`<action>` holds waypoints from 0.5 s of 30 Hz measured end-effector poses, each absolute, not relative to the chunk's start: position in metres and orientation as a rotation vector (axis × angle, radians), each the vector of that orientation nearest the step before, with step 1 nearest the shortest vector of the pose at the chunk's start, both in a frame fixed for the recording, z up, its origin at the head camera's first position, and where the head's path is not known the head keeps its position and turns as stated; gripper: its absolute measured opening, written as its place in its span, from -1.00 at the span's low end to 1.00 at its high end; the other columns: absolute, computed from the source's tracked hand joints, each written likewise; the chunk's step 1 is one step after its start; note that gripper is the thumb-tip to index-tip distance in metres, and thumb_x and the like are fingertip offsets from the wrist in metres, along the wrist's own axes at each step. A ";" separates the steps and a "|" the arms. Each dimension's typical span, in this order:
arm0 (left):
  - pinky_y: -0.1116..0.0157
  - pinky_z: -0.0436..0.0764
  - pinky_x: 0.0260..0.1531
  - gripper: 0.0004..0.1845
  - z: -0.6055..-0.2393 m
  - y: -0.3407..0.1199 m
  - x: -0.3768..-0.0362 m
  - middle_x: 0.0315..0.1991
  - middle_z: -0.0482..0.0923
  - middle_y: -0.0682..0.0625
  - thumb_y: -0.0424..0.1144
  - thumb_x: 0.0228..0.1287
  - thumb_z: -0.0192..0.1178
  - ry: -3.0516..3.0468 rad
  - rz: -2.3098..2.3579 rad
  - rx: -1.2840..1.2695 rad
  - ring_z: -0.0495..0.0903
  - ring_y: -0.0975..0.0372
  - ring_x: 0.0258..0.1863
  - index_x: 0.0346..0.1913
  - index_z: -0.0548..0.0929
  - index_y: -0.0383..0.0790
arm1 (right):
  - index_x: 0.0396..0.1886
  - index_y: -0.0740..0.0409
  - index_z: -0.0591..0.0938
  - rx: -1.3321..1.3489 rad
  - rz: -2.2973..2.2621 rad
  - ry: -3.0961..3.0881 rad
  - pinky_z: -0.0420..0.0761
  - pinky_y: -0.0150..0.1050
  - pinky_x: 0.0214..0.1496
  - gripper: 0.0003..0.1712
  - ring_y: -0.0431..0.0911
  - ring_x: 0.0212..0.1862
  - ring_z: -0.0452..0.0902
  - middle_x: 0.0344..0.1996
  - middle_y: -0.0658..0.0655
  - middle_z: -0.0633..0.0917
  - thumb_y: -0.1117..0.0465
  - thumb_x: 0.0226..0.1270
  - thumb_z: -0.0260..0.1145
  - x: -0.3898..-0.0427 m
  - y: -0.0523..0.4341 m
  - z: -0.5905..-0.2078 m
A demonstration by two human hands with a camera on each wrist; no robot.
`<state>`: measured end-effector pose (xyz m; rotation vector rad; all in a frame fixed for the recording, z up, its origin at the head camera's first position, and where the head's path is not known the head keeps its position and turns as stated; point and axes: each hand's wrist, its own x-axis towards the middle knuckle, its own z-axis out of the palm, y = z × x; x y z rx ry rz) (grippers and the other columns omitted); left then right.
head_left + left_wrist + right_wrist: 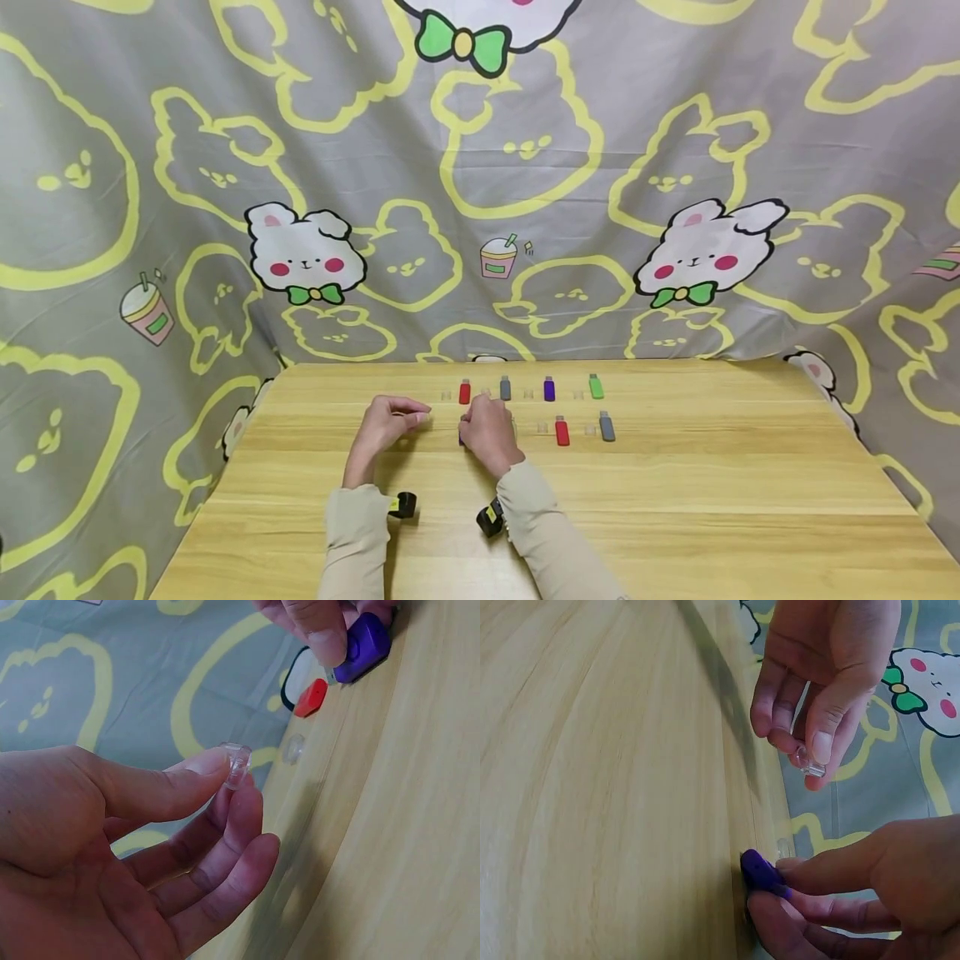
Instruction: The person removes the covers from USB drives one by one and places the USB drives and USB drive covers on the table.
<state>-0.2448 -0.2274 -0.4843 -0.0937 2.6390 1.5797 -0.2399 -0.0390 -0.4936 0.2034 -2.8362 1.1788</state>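
Observation:
My left hand is raised over the left part of the table and pinches a small clear plastic cap between thumb and forefinger, its other fingers loosely bent. To its right, my right hand pinches a purple USB stick close over the wood. In the head view that stick is mostly covered by the hand. Just beyond, a red USB stick lies in the back row, with another clear cap to its left.
Grey, purple and green USB sticks continue the back row, clear caps between them. In front lie a red stick and a grey one. A patterned grey curtain closes off the wooden table's back and sides.

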 end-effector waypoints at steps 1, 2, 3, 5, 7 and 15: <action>0.19 0.71 -0.36 -0.90 -0.485 -0.227 -0.245 -0.25 0.76 -0.13 -0.47 0.30 0.37 2.639 1.578 -0.100 0.68 0.07 -0.38 -0.17 0.81 -0.41 | -0.85 -0.02 0.22 0.201 1.163 -2.843 0.09 -0.34 -0.67 -0.34 -0.22 -0.72 0.02 -0.86 -0.16 0.05 0.45 0.25 0.39 -0.240 -0.039 -0.493; 0.20 0.71 -0.37 -0.90 -0.485 -0.227 -0.244 -0.25 0.76 -0.13 -0.47 0.30 0.37 2.636 1.578 -0.106 0.69 0.06 -0.38 -0.17 0.81 -0.41 | -0.84 -0.03 0.20 0.198 1.148 -2.851 0.10 -0.34 -0.67 -0.33 -0.21 -0.71 0.02 -0.85 -0.15 0.05 0.44 0.26 0.39 -0.240 -0.039 -0.493; 0.20 0.71 -0.37 -0.90 -0.485 -0.227 -0.244 -0.25 0.75 -0.13 -0.47 0.29 0.37 2.635 1.577 -0.110 0.69 0.06 -0.39 -0.18 0.81 -0.41 | -0.83 -0.02 0.21 0.197 1.140 -2.853 0.11 -0.34 -0.67 -0.34 -0.21 -0.71 0.04 -0.84 -0.14 0.06 0.44 0.27 0.39 -0.239 -0.038 -0.492; 0.18 0.73 -0.38 -0.91 -0.486 -0.226 -0.243 -0.26 0.75 -0.14 -0.48 0.29 0.37 2.631 1.577 -0.101 0.70 0.05 -0.39 -0.18 0.80 -0.43 | -0.77 0.02 0.27 0.196 1.141 -2.847 0.16 -0.34 -0.66 -0.41 -0.20 -0.69 0.10 -0.80 -0.11 0.15 0.43 0.29 0.40 -0.239 -0.036 -0.490; 0.18 0.73 -0.38 -0.91 -0.486 -0.224 -0.242 -0.28 0.75 -0.15 -0.49 0.29 0.36 2.624 1.583 -0.091 0.70 0.05 -0.39 -0.18 0.79 -0.44 | -0.69 0.09 0.41 0.196 1.156 -2.831 0.27 -0.35 -0.63 -0.55 -0.20 -0.66 0.22 -0.75 -0.07 0.33 0.38 0.29 0.44 -0.237 -0.032 -0.485; 0.26 0.65 -0.49 -0.96 -0.488 -0.214 -0.243 -0.42 0.71 -0.10 -0.48 0.29 0.36 2.643 1.519 -0.050 0.61 0.12 -0.51 -0.25 0.77 -0.41 | -0.19 0.30 0.70 0.261 1.384 -2.744 0.66 -0.29 -0.41 -0.85 -0.14 -0.45 0.62 -0.43 0.08 0.70 0.31 0.34 0.46 -0.226 0.015 -0.449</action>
